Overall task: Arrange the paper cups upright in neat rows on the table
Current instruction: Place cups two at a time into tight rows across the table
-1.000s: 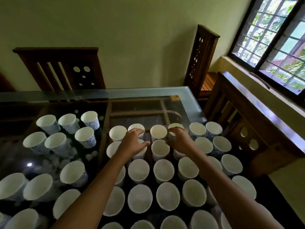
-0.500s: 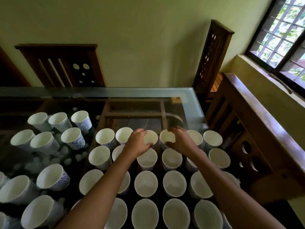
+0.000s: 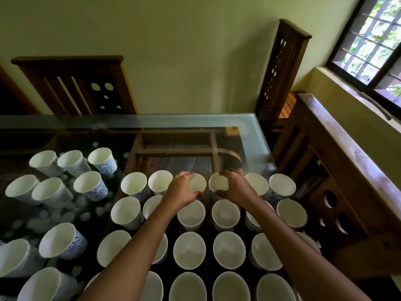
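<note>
Chair back, dark wood, slats and round cut-outs, far left, against wall.
Chair back, tall, pierced with holes, far right.
Chair, dark wood, round cut-outs, right side.
Wall, pale green, far.
Window, dark frame, grille, upper right; foliage outside.

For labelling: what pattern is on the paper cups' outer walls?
Blue wavy swirls on white; head view, paper cups at left.

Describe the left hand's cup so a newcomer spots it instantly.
On the glass table, find the right-hand block of cups. In its farthest row, the cup is third from left: the left hand grips it, the right hand its neighbour.
</note>
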A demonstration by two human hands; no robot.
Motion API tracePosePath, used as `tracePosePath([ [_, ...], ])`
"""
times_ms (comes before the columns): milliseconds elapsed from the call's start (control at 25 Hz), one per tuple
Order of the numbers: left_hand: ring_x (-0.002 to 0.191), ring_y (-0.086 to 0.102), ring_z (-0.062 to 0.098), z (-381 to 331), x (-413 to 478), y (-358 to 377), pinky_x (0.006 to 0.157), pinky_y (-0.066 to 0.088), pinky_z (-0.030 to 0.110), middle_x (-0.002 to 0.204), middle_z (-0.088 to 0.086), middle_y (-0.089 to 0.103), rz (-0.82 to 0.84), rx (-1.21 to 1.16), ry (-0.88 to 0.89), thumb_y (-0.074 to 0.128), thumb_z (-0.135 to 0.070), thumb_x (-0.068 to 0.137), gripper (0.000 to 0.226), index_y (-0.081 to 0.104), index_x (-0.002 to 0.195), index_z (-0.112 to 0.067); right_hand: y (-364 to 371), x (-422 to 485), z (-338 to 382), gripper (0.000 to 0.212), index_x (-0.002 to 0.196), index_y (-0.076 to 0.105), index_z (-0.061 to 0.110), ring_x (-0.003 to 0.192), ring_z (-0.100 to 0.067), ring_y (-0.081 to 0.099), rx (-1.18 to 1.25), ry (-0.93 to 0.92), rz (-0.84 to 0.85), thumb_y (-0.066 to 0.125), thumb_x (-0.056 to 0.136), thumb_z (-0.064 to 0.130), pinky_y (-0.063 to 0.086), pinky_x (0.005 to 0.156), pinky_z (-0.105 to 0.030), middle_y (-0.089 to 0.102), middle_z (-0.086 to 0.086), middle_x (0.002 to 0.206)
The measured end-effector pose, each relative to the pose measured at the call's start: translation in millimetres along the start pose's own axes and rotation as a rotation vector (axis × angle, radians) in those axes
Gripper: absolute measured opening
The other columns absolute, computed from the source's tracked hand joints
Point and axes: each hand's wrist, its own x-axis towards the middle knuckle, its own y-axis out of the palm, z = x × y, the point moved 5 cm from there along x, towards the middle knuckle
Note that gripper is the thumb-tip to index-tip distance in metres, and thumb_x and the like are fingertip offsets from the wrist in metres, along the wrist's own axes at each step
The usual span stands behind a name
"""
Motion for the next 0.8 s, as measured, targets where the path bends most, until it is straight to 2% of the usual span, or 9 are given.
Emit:
tracePosePath([
  [400, 0.131, 0.038, 0.023, 2.5, 8.4, 0.4, 0.106, 0.03, 0.034, 0.145, 0.005, 0.039, -0.031, -0.046, 0.032, 0.071, -0.025, 0.079, 0.066, 0.042, 0.137, -0.013, -1.9, 5.6, 0.7, 0.064, 0.135, 0.043, 0.008, 0.122, -0.026, 0.046, 0.022, 0.019, -0.027, 0.073, 0.079, 0.019, 0.041, 0.095, -0.031, 0.046, -0.013, 0.137],
  [680, 0.133, 0.034, 0.023, 0.2, 9.8, 2.4, 0.108, 0.029, 0.035, 0.147, 0.004, 0.034, -0.012, -0.002, 0.056, 0.071, -0.032, 0.078, 0.07, 0.04, 0.138, -0.016, -10.3, 1.5, -4.7, 0.064, 0.135, 0.043, 0.012, 0.122, -0.025, 0.045, 0.032, 0.045, -0.055, 0.073, 0.079, 0.022, 0.04, 0.093, -0.03, 0.046, -0.01, 0.137],
  [800, 0.134, 0.033, 0.023, -15.6, 12.7, 6.7, 0.108, 0.03, 0.037, 0.148, 0.004, 0.034, 0.002, 0.014, 0.098, 0.07, -0.035, 0.079, 0.069, 0.041, 0.138, -0.017, -25.5, -4.2, -20.7, 0.054, 0.13, 0.049, 0.008, 0.118, -0.025, 0.049, 0.054, 0.059, -0.102, 0.07, 0.081, 0.015, 0.04, 0.089, -0.025, 0.051, -0.012, 0.132],
])
